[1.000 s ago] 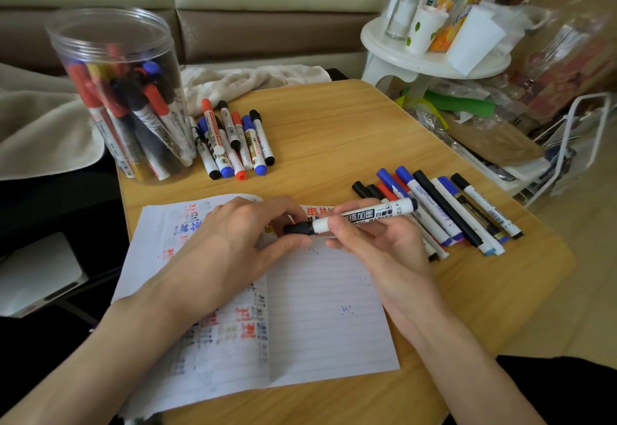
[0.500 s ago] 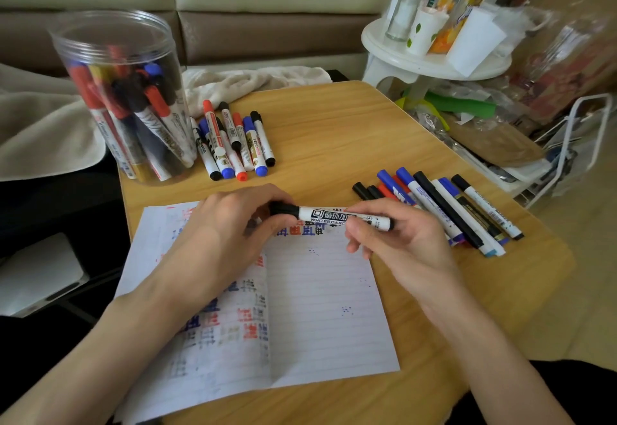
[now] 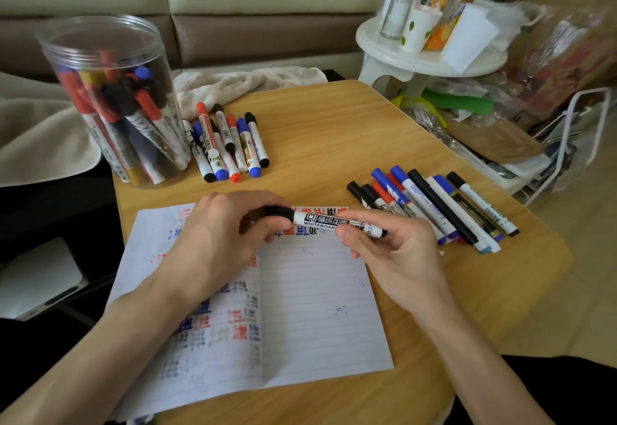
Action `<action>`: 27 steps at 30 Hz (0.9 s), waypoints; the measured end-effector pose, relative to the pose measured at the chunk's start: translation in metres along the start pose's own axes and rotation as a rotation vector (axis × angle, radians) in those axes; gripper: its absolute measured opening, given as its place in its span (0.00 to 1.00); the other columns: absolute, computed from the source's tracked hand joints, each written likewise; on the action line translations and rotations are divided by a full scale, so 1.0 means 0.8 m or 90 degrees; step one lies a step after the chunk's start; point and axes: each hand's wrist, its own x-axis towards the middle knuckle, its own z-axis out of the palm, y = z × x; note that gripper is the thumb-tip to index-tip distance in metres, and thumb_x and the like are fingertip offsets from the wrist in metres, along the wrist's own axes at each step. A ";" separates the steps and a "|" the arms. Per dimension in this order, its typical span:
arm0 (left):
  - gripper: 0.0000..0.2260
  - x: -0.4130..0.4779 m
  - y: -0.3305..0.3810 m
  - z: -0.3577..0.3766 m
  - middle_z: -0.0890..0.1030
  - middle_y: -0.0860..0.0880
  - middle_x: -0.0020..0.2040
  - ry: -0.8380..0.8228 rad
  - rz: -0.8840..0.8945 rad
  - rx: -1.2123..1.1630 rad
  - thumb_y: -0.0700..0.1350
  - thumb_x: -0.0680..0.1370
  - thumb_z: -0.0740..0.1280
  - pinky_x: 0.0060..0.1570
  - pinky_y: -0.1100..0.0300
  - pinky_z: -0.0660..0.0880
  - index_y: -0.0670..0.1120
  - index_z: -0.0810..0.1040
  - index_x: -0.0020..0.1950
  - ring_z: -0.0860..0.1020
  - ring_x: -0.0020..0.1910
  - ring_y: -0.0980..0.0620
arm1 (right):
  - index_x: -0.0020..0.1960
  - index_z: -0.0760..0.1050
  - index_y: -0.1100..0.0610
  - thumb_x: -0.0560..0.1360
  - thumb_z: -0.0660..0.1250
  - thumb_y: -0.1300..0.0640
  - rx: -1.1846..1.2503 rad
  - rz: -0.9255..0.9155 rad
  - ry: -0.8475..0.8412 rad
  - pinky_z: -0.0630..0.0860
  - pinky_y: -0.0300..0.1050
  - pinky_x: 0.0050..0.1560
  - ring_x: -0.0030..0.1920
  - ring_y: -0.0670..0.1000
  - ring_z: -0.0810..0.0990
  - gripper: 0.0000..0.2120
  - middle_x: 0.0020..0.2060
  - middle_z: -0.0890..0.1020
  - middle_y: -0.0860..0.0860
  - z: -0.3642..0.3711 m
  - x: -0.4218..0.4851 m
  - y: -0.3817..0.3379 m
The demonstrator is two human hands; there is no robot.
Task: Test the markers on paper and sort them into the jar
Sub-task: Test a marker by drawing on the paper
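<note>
**Sorting Seen Partway Through, One Marker Held in Both Hands**

Everything was carried on a light wooden table point(image 3: 334, 117). Nearest the person, a sheet of white lined paper point(image 3: 317, 318) was spread. Its left half and top edge were crowded with red, blue and black test marks, while most of its right half was left bare.

At the table's far left corner a tall clear plastic jar point(image 3: 110, 57) was stood upright. It was judged to be well filled with red, blue and black markers, so a good share of the sorting could be taken as done.

To the right of the paper a row of loose capped markers point(image 3: 434, 204) was laid side by side, apparently not yet sorted. Just beside the jar a smaller cluster of capped markers point(image 3: 227, 144) was laid, and it could not be told whether these had been tested.

Above the paper's top edge a white-barrelled whiteboard marker point(image 3: 334, 222) was held level. Its barrel was pinched by the right hand point(image 3: 390, 251), and its black cap point(image 3: 278, 211) was gripped by the curled fingers of the left hand point(image 3: 220, 234). The cap was seen seated on the barrel, though it could not be told whether it was being pulled off or pressed on. This marker and both loose groups were judged to be left for the jar.
</note>
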 end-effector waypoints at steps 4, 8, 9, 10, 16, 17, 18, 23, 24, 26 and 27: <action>0.12 0.008 0.006 -0.002 0.82 0.60 0.38 -0.012 0.008 -0.006 0.59 0.75 0.66 0.42 0.59 0.76 0.56 0.83 0.51 0.81 0.39 0.54 | 0.55 0.85 0.48 0.76 0.76 0.55 -0.048 -0.045 -0.032 0.82 0.39 0.40 0.40 0.46 0.85 0.08 0.44 0.88 0.43 -0.010 0.005 -0.002; 0.11 0.019 0.011 0.006 0.83 0.63 0.46 -0.011 0.008 -0.034 0.57 0.74 0.68 0.47 0.64 0.77 0.58 0.81 0.54 0.82 0.48 0.58 | 0.55 0.86 0.52 0.75 0.77 0.53 -0.186 -0.111 -0.041 0.78 0.37 0.47 0.50 0.48 0.84 0.09 0.46 0.86 0.41 -0.028 0.011 0.001; 0.12 0.021 0.012 0.010 0.83 0.62 0.47 -0.024 0.007 -0.040 0.56 0.74 0.70 0.47 0.63 0.77 0.57 0.80 0.56 0.82 0.49 0.58 | 0.55 0.87 0.51 0.75 0.78 0.52 -0.220 -0.123 -0.032 0.76 0.35 0.48 0.51 0.48 0.83 0.10 0.46 0.85 0.41 -0.032 0.011 0.003; 0.15 0.024 0.013 0.013 0.83 0.62 0.49 -0.044 0.004 -0.041 0.55 0.75 0.71 0.47 0.63 0.78 0.58 0.78 0.61 0.82 0.49 0.59 | 0.55 0.87 0.50 0.74 0.78 0.52 -0.241 -0.127 -0.018 0.75 0.34 0.48 0.51 0.47 0.82 0.10 0.46 0.85 0.40 -0.037 0.012 0.005; 0.21 0.036 0.015 0.024 0.81 0.59 0.51 -0.064 0.015 -0.043 0.52 0.76 0.71 0.47 0.60 0.80 0.55 0.74 0.68 0.82 0.48 0.60 | 0.52 0.86 0.52 0.75 0.78 0.53 -0.251 -0.023 0.216 0.75 0.32 0.45 0.45 0.41 0.82 0.07 0.43 0.85 0.42 -0.095 0.022 0.020; 0.20 0.037 0.015 0.026 0.81 0.59 0.51 -0.069 0.020 -0.043 0.53 0.76 0.70 0.46 0.58 0.81 0.55 0.75 0.67 0.82 0.48 0.59 | 0.52 0.86 0.53 0.75 0.78 0.53 -0.259 0.001 0.262 0.77 0.36 0.46 0.45 0.42 0.83 0.07 0.43 0.85 0.42 -0.106 0.023 0.025; 0.19 0.038 0.015 0.029 0.81 0.59 0.50 -0.075 0.022 -0.042 0.54 0.75 0.69 0.46 0.59 0.80 0.55 0.75 0.66 0.83 0.47 0.59 | 0.51 0.85 0.52 0.76 0.77 0.53 -0.269 0.022 0.304 0.79 0.40 0.47 0.45 0.43 0.83 0.06 0.42 0.85 0.42 -0.114 0.025 0.031; 0.12 0.042 0.013 0.040 0.82 0.61 0.48 -0.086 0.030 -0.031 0.51 0.77 0.71 0.44 0.70 0.75 0.60 0.77 0.59 0.82 0.48 0.60 | 0.50 0.87 0.55 0.77 0.76 0.54 -0.339 0.062 0.404 0.77 0.36 0.41 0.42 0.46 0.83 0.04 0.42 0.87 0.47 -0.131 0.024 0.052; 0.12 0.042 0.015 0.041 0.82 0.62 0.48 -0.089 0.027 -0.032 0.54 0.76 0.70 0.44 0.71 0.75 0.61 0.77 0.58 0.82 0.49 0.60 | 0.51 0.87 0.55 0.78 0.76 0.54 -0.357 0.074 0.403 0.75 0.33 0.40 0.43 0.46 0.84 0.05 0.44 0.87 0.48 -0.133 0.022 0.056; 0.14 0.042 0.019 0.043 0.82 0.62 0.47 -0.089 0.022 -0.033 0.60 0.73 0.66 0.45 0.70 0.76 0.61 0.77 0.58 0.82 0.49 0.60 | 0.52 0.87 0.55 0.78 0.75 0.53 -0.373 0.092 0.395 0.78 0.36 0.42 0.44 0.48 0.85 0.07 0.45 0.88 0.49 -0.135 0.020 0.063; 0.14 0.042 0.018 0.045 0.83 0.62 0.47 -0.085 0.020 -0.034 0.60 0.73 0.65 0.45 0.69 0.76 0.60 0.78 0.58 0.82 0.48 0.60 | 0.53 0.87 0.55 0.78 0.75 0.53 -0.375 0.092 0.395 0.82 0.44 0.45 0.45 0.49 0.85 0.07 0.45 0.88 0.50 -0.135 0.020 0.066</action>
